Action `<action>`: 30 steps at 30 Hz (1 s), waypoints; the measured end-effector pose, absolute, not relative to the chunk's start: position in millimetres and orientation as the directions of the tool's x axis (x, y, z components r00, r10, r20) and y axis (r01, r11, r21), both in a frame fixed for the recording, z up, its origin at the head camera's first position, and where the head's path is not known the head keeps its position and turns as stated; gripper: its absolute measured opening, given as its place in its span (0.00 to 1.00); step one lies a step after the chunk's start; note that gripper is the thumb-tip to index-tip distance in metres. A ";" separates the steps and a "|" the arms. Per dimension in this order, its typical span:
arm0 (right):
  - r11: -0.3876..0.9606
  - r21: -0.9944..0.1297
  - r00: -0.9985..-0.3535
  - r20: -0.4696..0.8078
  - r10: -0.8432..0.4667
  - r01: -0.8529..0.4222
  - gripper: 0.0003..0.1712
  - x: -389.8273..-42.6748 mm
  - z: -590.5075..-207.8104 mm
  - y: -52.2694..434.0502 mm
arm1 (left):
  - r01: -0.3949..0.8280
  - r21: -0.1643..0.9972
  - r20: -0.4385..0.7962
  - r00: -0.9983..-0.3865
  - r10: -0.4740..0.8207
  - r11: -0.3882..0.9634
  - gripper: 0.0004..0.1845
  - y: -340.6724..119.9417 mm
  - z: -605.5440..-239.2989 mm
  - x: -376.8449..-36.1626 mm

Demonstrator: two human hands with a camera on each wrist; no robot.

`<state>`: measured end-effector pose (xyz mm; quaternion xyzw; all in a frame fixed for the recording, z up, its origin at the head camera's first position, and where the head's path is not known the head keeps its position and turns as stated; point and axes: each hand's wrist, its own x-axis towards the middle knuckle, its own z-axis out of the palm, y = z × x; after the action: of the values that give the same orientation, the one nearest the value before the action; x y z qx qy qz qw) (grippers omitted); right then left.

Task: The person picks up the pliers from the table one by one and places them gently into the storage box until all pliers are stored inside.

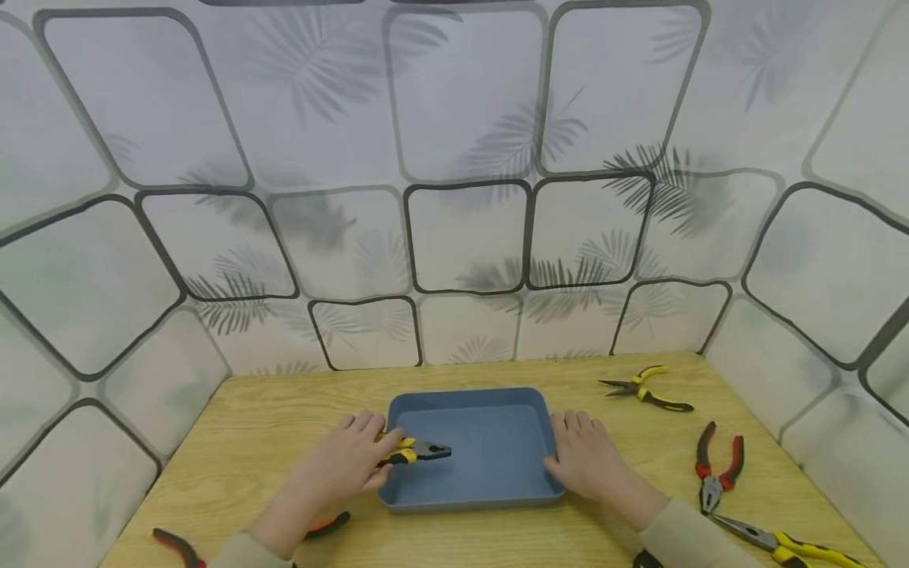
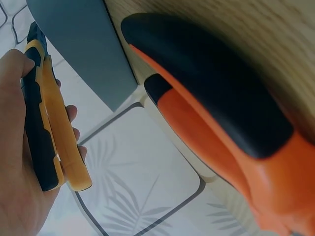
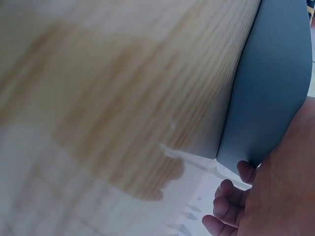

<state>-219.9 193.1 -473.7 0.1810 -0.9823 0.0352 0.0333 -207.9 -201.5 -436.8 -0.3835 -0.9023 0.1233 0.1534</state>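
A blue tray point(image 1: 497, 396) sits mid-table on the wooden top. My left hand point(image 1: 358, 457) grips the handles of yellow-and-black pliers point(image 1: 419, 451), whose grey head pokes over the tray's left rim. In the left wrist view the same pliers point(image 2: 47, 123) lie along my palm beside the tray's wall point(image 2: 88, 49). My right hand point(image 1: 585, 454) rests flat against the tray's right edge, fingers straight; the right wrist view shows its fingertips point(image 3: 231, 196) by the tray's corner point(image 3: 275, 88).
Yellow-handled pliers point(image 1: 646, 386) lie at the back right. Red-and-black pliers point(image 1: 717, 465) and long-nose yellow pliers point(image 1: 781, 544) lie on the right. Orange-and-black pliers point(image 2: 221, 128) lie by my left wrist. Patterned walls enclose the table.
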 end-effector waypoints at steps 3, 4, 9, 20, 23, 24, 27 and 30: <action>0.933 -0.069 -0.935 0.073 -0.348 -0.353 0.32 -220.3 -474.0 193.1 | 0.656 -0.351 0.184 -0.651 0.736 0.668 0.20 -198.6 -438.8 -207.9; 0.933 -0.072 -0.935 0.072 -0.348 -0.352 0.32 -220.6 -474.4 193.4 | 0.657 -0.353 0.187 -0.648 0.738 0.666 0.20 -197.6 -439.5 -208.2; 0.930 -0.064 -0.930 0.089 -0.356 -0.362 0.33 -222.9 -477.9 195.2 | 0.654 -0.376 0.198 -0.636 0.746 0.657 0.20 -192.1 -442.0 -209.5; 0.930 -0.054 -0.929 0.091 -0.358 -0.364 0.32 -224.6 -482.2 196.1 | 0.679 -0.370 0.179 -0.617 0.766 0.634 0.19 -175.3 -447.3 -212.4; 0.934 -0.076 -0.936 0.066 -0.345 -0.349 0.32 -221.8 -476.7 194.1 | 0.686 -0.367 0.168 -0.616 0.770 0.628 0.19 -169.8 -447.9 -212.0; 0.935 -0.076 -0.937 0.067 -0.343 -0.348 0.32 -221.4 -476.4 194.0 | 0.687 -0.365 0.162 -0.618 0.770 0.628 0.18 -167.9 -448.1 -211.7; 0.937 -0.086 -0.941 0.048 -0.335 -0.338 0.32 -219.3 -470.6 191.8 | 0.690 -0.363 0.155 -0.618 0.771 0.626 0.18 -163.7 -449.8 -211.4; 0.938 -0.082 -0.942 0.047 -0.333 -0.336 0.33 -219.5 -469.3 191.0 | 0.693 -0.354 0.132 -0.628 0.767 0.628 0.18 -159.4 -451.5 -210.5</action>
<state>-219.5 191.0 -469.3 0.1701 -0.9843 0.0444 0.0160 -210.5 -159.4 -451.5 -0.4090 -0.8920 0.1359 0.1365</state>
